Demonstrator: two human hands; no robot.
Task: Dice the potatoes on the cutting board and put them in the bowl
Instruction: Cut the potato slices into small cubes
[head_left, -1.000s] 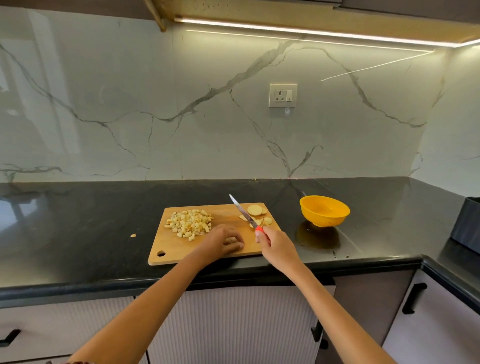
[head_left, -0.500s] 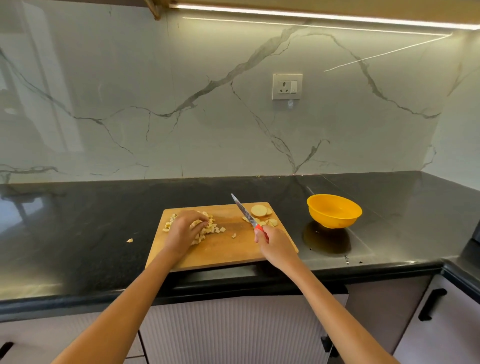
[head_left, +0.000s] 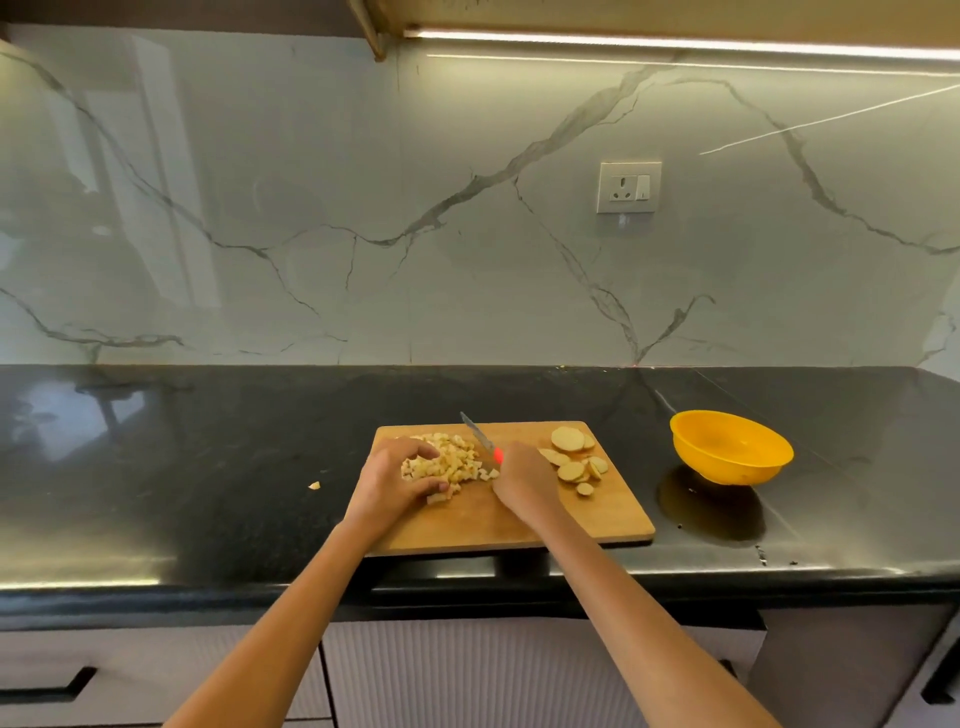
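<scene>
My left hand (head_left: 387, 480) cups the pile of dice (head_left: 451, 464) on the left half of the board (head_left: 519, 525), fingers curled round its near and far sides. My right hand (head_left: 522, 480) grasps the knife (head_left: 480, 438) by its red handle, clenched tight; the blade points up and away to the left, its edge at the right side of the pile. A few loose cubes lie just beside the handle. On the right half of the board lie the slices (head_left: 571, 460), uncut rounds overlapping in a loose heap, just beside my right hand. The board sits at the front edge of the black worktop (head_left: 208, 467). The yellow bowl (head_left: 731, 447) stands on the worktop to the right of the board, apart from it; I see nothing in it. One stray bit (head_left: 314, 485) lies on the worktop left of the board.
</scene>
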